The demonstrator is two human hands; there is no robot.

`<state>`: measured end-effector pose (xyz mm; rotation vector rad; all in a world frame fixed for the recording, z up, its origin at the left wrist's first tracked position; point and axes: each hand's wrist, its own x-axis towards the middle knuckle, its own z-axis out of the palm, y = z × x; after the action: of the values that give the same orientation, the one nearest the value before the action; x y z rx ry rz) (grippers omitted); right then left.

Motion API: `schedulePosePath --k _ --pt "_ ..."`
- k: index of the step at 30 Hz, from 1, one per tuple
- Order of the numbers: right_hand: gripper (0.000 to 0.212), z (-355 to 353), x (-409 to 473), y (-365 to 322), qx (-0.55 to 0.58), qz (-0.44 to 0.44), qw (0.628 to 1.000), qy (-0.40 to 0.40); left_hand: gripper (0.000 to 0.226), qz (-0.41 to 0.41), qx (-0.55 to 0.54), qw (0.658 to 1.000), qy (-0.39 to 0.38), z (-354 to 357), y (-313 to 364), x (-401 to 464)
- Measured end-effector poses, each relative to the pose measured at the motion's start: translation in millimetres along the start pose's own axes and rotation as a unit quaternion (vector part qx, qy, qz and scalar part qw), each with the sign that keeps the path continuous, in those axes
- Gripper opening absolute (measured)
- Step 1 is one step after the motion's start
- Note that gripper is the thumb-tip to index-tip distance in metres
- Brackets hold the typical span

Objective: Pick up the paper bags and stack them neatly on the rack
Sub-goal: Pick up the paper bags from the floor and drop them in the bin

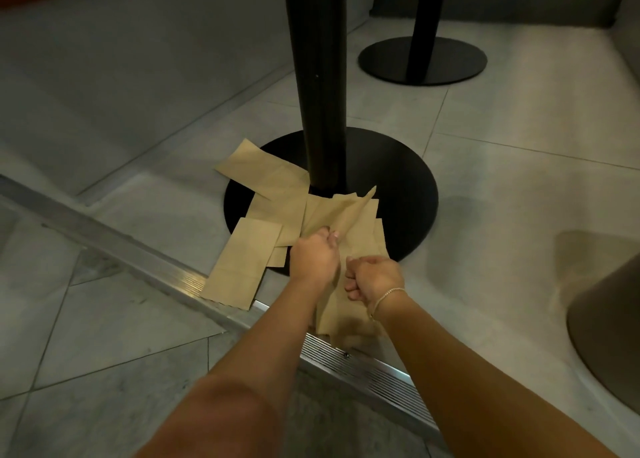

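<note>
Several flat brown paper bags lie scattered on the floor around a black table base. One bag rests at the left over a metal floor strip, another lies at the back left against the pole. My left hand pinches a lifted bag whose corner curls up. My right hand, with a bracelet at the wrist, is closed on a bag that hangs below both hands. No rack is in view.
A black pole rises from a round black base right behind the bags. A second pole and base stand at the back right. A brown conical base sits at the right edge. A ribbed metal threshold strip crosses the tiled floor diagonally.
</note>
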<state>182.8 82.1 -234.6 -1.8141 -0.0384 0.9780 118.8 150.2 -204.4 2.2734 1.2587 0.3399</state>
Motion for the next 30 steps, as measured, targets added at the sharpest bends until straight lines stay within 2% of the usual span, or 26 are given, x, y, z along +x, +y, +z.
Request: schedulePosePath --k 3,5,8,12,16,20,23,30 --pt "0.032 -2 3 -3 -0.07 -0.012 0.993 0.098 0.038 -0.001 -0.015 1.0 -0.01 -1 0 -1" --pt "0.035 -5 2 -5 -0.109 -0.011 0.985 0.13 0.038 -0.009 -0.032 0.999 -0.017 -1 0 -1" --pt "0.036 -4 2 -6 -0.145 -0.014 0.982 0.117 0.039 -0.014 -0.037 0.999 -0.023 -1 -1 -1" --pt "0.037 -8 3 -7 -0.145 -0.008 0.985 0.097 0.039 -0.016 -0.043 0.999 -0.027 -2 0 -2" --pt "0.03 -7 -4 -8 -0.13 -0.04 0.989 0.051 0.036 -0.021 -0.082 0.996 -0.032 -5 1 -3" --pt "0.023 -20 -15 -23 -0.091 -0.054 0.992 0.074 0.03 -0.039 -0.115 0.992 0.045 -18 7 -3" --pt "0.01 -42 -28 -42 -0.082 -0.111 0.984 0.11 0.03 -0.029 -0.147 0.983 0.103 -33 14 -3" --pt "0.005 -96 -83 -92 -0.068 -0.193 0.965 0.166 0.025 0.025 -0.197 0.967 0.159 -67 49 -22"
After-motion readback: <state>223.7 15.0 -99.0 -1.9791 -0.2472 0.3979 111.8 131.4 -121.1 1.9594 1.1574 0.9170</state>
